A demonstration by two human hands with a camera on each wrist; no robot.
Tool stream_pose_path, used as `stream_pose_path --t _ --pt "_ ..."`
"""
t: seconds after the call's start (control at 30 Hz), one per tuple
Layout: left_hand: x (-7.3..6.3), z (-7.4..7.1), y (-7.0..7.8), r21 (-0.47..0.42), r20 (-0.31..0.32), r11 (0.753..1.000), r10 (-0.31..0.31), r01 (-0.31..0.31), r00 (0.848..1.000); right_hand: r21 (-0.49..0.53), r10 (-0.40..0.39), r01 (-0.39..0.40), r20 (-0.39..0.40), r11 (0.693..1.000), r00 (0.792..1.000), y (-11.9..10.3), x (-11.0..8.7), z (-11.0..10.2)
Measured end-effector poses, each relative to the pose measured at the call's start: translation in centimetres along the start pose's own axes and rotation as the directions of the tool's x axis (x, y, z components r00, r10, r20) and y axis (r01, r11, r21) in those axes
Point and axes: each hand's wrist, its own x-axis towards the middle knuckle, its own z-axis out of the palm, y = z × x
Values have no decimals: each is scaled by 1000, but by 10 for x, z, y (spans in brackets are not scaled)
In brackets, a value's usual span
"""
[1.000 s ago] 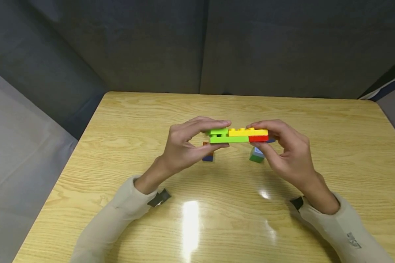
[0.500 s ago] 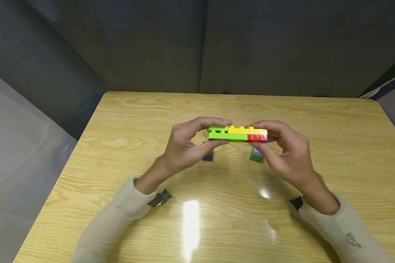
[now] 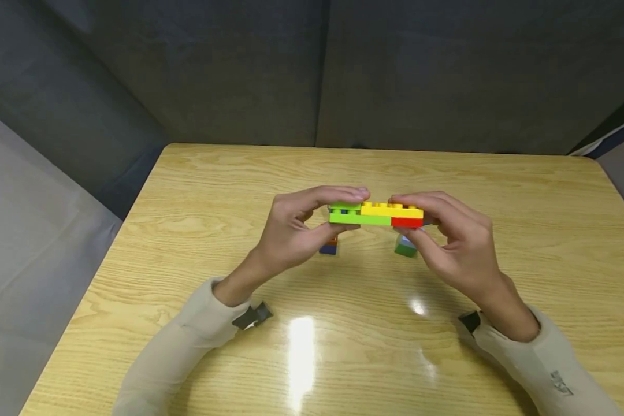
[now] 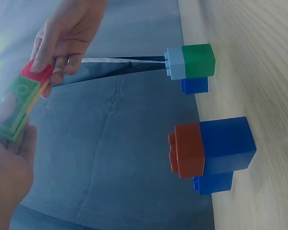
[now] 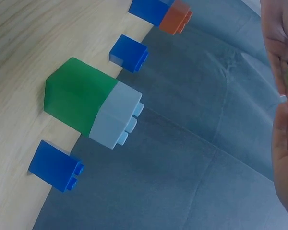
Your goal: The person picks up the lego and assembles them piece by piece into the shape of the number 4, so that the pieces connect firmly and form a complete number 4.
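Both hands hold a flat stack of toy building bricks above the table in the head view. Its lower layer joins a long light green brick (image 3: 366, 220) and a red brick (image 3: 407, 222). On top sit a shorter light green brick (image 3: 345, 206) at the left and a yellow brick (image 3: 392, 212) at the right. My left hand (image 3: 288, 234) pinches the green end, fingers above and thumb below. The red and yellow end is pinched by my right hand (image 3: 460, 248) in the same manner. The left wrist view shows the green underside (image 4: 22, 98).
On the wooden table (image 3: 229, 190) stands an orange brick (image 4: 189, 151) stacked on a blue one (image 4: 228, 146). Right of it, a light blue brick (image 5: 116, 115) tops a green brick (image 5: 81, 96). Small blue bricks (image 5: 128, 52) stand close by. A grey curtain (image 3: 239, 75) hangs behind.
The brick stack tilts slightly and back while staying in place. My left fingertips shift a little to the right along its top; both hands keep their pinch.
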Motion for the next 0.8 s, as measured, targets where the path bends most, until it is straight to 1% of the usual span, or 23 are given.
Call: stream_pose_path --t 0.1,0.17,0.33,0.4,0.47,0.6,0.7,0.8 --pt "0 0 2 -48 -2 998 -37 37 999 -19 -6 6 -6 1000 1000 -1 0 0" --pt "0 -1 2 -31 -1 999 -36 36 999 -21 -12 11 -15 1000 1000 -1 -1 0" --pt "-1 -2 4 63 6 998 9 -10 1000 -4 -31 31 -32 1000 999 -1 -1 2" --pt "-2 -2 4 84 12 996 28 -29 1000 -8 -37 37 -34 999 999 -1 -1 3" --pt "-2 -2 4 83 14 996 38 -39 999 -19 -41 40 -39 999 998 -1 -1 3" --pt "-1 0 2 61 24 997 35 -36 999 -41 -39 36 -59 998 998 -2 -1 3" --pt "0 3 0 102 59 993 46 -52 997 -48 -49 46 -58 998 997 -3 0 2" --pt "1 5 -1 160 94 983 77 -92 993 -47 -77 75 -46 996 996 -3 0 3"
